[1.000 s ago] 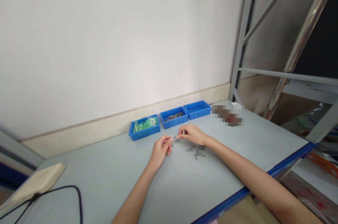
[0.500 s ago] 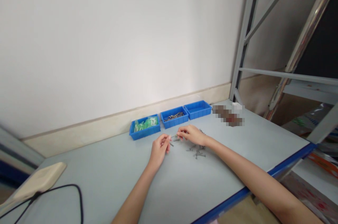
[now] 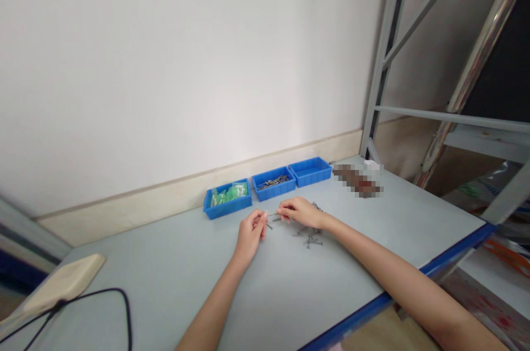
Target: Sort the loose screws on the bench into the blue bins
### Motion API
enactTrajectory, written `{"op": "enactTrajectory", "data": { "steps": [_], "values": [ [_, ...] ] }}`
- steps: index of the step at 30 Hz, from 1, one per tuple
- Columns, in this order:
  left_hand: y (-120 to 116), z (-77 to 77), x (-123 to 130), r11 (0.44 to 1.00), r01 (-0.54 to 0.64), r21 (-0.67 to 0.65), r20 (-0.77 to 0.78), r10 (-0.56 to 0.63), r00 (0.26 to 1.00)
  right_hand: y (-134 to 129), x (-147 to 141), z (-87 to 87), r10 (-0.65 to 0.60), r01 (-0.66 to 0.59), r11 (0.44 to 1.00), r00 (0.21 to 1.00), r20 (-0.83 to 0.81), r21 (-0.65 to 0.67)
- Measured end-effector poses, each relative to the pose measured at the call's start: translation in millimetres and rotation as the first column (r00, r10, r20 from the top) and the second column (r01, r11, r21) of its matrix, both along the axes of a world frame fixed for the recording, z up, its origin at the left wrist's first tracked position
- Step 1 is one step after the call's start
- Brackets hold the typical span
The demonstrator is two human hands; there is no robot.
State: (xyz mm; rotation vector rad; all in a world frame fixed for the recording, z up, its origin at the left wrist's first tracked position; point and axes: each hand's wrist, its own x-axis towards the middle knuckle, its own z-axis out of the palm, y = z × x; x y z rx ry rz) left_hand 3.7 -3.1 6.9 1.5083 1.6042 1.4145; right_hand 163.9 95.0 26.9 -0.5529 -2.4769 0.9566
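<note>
Head view: L hand (image 3: pixel 249 231) & R hand (image 3: pixel 300 211), lower ctr of frame, pinch thin screw (image 3: pixel 271 214) btwn them; loose screws (image 3: pixel 313 241) on tabletop (image 3: pixel 165 274), lower R of ctr.

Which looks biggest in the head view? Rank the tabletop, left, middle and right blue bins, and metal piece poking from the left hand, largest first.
Tabletop
Left blue bin
Middle blue bin and right blue bin: too alike to rank
Metal piece
</note>
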Motion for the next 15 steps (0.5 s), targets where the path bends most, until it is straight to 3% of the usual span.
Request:
{"op": "enactTrajectory", "data": {
  "steps": [8, 11, 15],
  "values": [
    [1.3, -5.0, -2.4, 0.999, 0.012, -0.031, 0.010, -0.012, 1.000, 3.9, -1.1, -3.0, -0.030, 0.030, 1.000, 1.000, -0.009, 0.001],
    [1.0, -5.8, -4.5, 0.999, 0.009, -0.048, -0.048, -0.012, 0.999, 11.3, 2.5, -3.4, 0.120, -0.111, 0.986, 0.990, 0.075, -0.122],
    [0.3, -5.4, -8.5, 0.997, -0.023, -0.070, -0.098, 0.016, 0.995, 28.4, 3.3, 3.2, 0.388, -0.315, 0.885, 0.906, 0.170, -0.343]
  ]
}}
